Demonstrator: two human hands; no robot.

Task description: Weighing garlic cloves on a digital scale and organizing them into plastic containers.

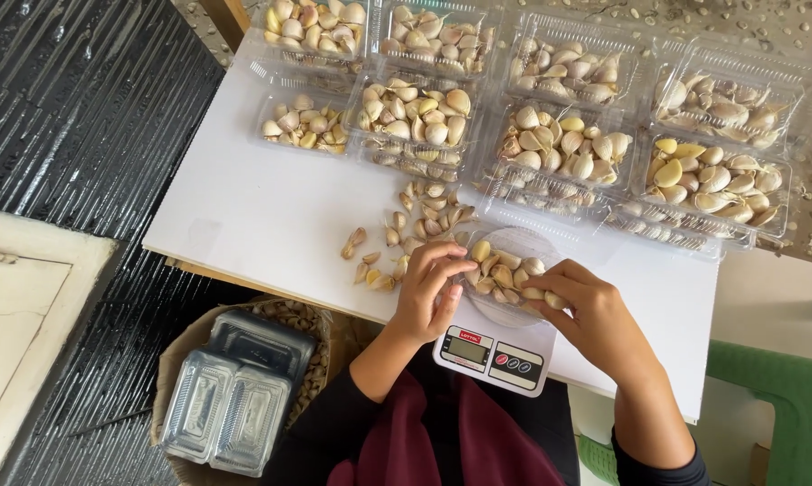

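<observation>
Clear plastic tray on scale, left hand and right hand pinching garlic cloves (loose pile beside).

Both forearms enter from the bottom of the frame, dark sleeves pushed up to about the elbow. Left hand sits lower centre, palm down, fingers curled with tips pinched together. Right hand just right of it, knuckles up, fingers bent inward toward the left hand, wrist angled.
</observation>
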